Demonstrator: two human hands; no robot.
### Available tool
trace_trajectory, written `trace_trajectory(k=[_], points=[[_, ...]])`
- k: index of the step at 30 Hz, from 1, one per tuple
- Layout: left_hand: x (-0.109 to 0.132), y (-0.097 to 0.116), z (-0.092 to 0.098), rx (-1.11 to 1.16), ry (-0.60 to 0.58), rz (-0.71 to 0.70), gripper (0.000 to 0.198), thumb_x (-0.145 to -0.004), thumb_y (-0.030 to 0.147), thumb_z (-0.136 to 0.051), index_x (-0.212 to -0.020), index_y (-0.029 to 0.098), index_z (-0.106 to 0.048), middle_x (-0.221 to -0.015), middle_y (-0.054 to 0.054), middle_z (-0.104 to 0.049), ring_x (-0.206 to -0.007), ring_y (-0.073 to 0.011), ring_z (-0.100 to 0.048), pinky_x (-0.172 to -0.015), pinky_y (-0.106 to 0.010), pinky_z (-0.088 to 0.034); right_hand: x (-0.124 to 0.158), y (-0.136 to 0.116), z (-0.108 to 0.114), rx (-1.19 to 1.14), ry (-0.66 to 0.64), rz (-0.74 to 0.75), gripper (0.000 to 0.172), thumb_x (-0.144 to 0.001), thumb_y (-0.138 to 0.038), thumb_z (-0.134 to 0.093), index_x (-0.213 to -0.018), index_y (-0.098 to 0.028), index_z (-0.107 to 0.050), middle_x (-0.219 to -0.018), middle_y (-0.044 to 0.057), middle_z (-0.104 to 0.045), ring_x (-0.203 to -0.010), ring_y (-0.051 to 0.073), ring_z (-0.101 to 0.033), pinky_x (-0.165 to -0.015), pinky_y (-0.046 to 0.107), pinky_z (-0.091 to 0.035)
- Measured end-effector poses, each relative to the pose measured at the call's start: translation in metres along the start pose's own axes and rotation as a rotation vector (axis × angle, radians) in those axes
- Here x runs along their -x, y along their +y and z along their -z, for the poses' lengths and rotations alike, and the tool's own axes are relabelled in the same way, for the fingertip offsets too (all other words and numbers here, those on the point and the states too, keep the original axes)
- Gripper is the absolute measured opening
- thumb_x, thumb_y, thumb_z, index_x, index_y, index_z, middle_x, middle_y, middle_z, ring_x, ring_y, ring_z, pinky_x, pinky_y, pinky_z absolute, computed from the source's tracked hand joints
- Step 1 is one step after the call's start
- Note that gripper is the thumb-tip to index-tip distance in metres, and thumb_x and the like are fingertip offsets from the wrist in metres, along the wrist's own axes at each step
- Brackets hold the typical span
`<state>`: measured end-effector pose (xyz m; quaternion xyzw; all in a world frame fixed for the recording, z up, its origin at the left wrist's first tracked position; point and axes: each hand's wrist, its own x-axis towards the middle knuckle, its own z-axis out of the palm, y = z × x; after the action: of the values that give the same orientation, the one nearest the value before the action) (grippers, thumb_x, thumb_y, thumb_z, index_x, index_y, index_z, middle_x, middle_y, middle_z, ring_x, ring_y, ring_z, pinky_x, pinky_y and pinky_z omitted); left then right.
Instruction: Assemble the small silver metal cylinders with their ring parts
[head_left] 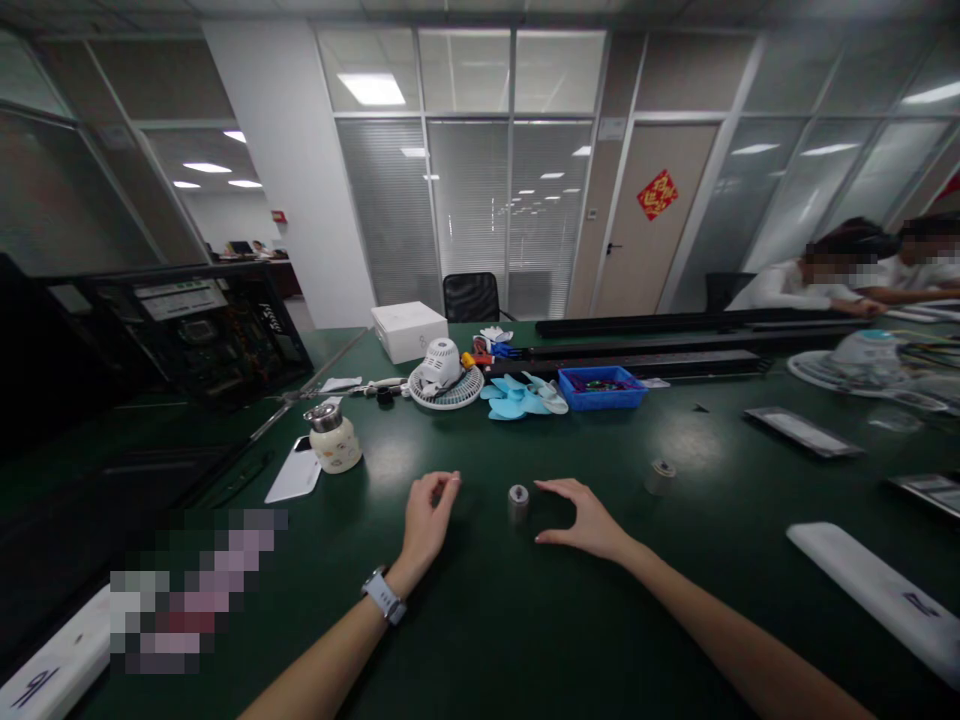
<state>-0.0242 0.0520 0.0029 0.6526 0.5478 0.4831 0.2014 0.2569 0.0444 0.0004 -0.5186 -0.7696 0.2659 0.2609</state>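
A small metal cylinder [518, 504], which looks like a motor part, stands upright on the green table between my hands. My right hand [589, 518] is just right of it, thumb and fingers spread apart, not touching it. To the cylinder's left is my left hand [430, 515], fingers curled in and thumb pressed near them; whatever may be inside is hidden. A grey-banded watch [385, 596] is on the left wrist. A second metal cylinder [660, 478] stands farther right, beyond my right hand.
Light blue fan blades [517, 396], a white fan part [442, 370] and a blue tray [604, 398] lie ahead. A cream jar [335, 442] stands by a white phone-like slab [294, 476] at left. White long covers [877, 590] lie right. Co-workers [795, 280] sit at far right.
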Motion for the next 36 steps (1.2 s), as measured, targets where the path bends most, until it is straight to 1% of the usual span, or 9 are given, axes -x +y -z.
trace_trajectory(k=[2, 5, 13, 16, 20, 24, 29, 31, 36], points=[[0.000, 0.018, -0.007, -0.092, -0.184, -0.180, 0.033, -0.083, 0.052, -0.057, -0.102, 0.028, -0.068, -0.102, -0.003, -0.063, -0.099, -0.0221, -0.053, -0.087, -0.036, -0.040, 0.003, 0.005, 0.004, 0.002, -0.015, -0.008, 0.088, -0.057, -0.060, -0.077, -0.135, -0.028, -0.049, -0.137, 0.009, -0.051, -0.127, 0.029, -0.043, -0.107, 0.047, -0.031], [-0.002, 0.038, -0.021, -0.169, -0.275, -0.250, 0.034, -0.079, 0.053, -0.063, -0.108, 0.035, -0.069, -0.109, -0.004, -0.059, -0.105, -0.0242, -0.050, -0.091, -0.040, -0.039, 0.003, 0.005, 0.005, 0.001, -0.019, 0.004, 0.090, -0.056, -0.060, -0.078, -0.135, -0.027, -0.049, -0.135, 0.009, -0.052, -0.126, 0.029, -0.044, -0.107, 0.046, -0.032], [-0.008, 0.043, -0.041, -0.129, -0.263, -0.141, 0.023, -0.078, 0.053, -0.064, -0.091, 0.038, -0.075, -0.110, -0.005, -0.057, -0.108, -0.0274, -0.046, -0.093, -0.046, -0.039, 0.001, 0.008, 0.001, 0.024, -0.016, 0.011, 0.088, -0.057, -0.062, -0.076, -0.135, -0.028, -0.050, -0.137, 0.009, -0.051, -0.128, 0.029, -0.042, -0.107, 0.046, -0.031], [-0.012, 0.043, -0.038, -0.080, -0.189, -0.157, 0.021, -0.080, 0.050, -0.064, -0.088, 0.035, -0.076, -0.107, -0.005, -0.057, -0.106, -0.0254, -0.047, -0.093, -0.044, -0.040, 0.001, 0.007, 0.002, 0.033, -0.022, 0.009, 0.087, -0.058, -0.061, -0.076, -0.135, -0.029, -0.050, -0.137, 0.009, -0.051, -0.128, 0.030, -0.042, -0.107, 0.047, -0.031], [-0.016, 0.031, -0.018, -0.113, -0.054, -0.225, 0.019, -0.083, 0.046, -0.062, -0.094, 0.036, -0.075, -0.107, -0.004, -0.056, -0.105, -0.0234, -0.047, -0.093, -0.041, -0.040, 0.002, 0.003, 0.004, 0.028, -0.040, -0.008, 0.085, -0.060, -0.062, -0.074, -0.135, -0.029, -0.050, -0.138, 0.009, -0.050, -0.129, 0.030, -0.040, -0.107, 0.047, -0.030], [-0.007, 0.004, 0.002, -0.320, -0.162, -0.226, 0.017, -0.081, 0.048, -0.064, -0.093, 0.041, -0.074, -0.107, -0.004, -0.056, -0.105, -0.0266, -0.045, -0.090, -0.046, -0.039, 0.002, 0.005, 0.003, 0.018, -0.044, -0.014, 0.086, -0.059, -0.063, -0.074, -0.135, -0.030, -0.050, -0.139, 0.008, -0.048, -0.130, 0.030, -0.039, -0.108, 0.047, -0.029], [0.005, -0.014, 0.005, -0.426, -0.303, -0.163, 0.023, -0.081, 0.054, -0.061, -0.096, 0.043, -0.073, -0.109, -0.005, -0.057, -0.104, -0.0284, -0.047, -0.082, -0.045, -0.040, 0.001, 0.012, 0.003, 0.008, -0.057, -0.024, 0.086, -0.060, -0.063, -0.074, -0.136, -0.033, -0.047, -0.141, 0.006, -0.047, -0.130, 0.029, -0.038, -0.108, 0.047, -0.030], [0.006, -0.016, 0.005, -0.392, -0.261, -0.135, 0.030, -0.079, 0.057, -0.061, -0.102, 0.041, -0.071, -0.108, -0.005, -0.057, -0.103, -0.0280, -0.048, -0.083, -0.044, -0.040, 0.002, 0.011, 0.004, 0.006, -0.059, -0.026, 0.086, -0.059, -0.062, -0.075, -0.136, -0.033, -0.047, -0.141, 0.006, -0.047, -0.130, 0.029, -0.038, -0.107, 0.048, -0.030], [0.002, -0.022, 0.008, -0.156, 0.068, 0.049, 0.040, -0.091, 0.051, -0.042, -0.108, 0.026, -0.069, -0.101, -0.006, -0.062, -0.097, -0.0240, -0.053, -0.085, -0.039, -0.043, -0.005, -0.010, -0.007, -0.077, 0.006, -0.008, 0.078, -0.065, -0.057, -0.074, -0.133, -0.030, -0.050, -0.135, 0.007, -0.053, -0.124, 0.026, -0.047, -0.104, 0.044, -0.036]])
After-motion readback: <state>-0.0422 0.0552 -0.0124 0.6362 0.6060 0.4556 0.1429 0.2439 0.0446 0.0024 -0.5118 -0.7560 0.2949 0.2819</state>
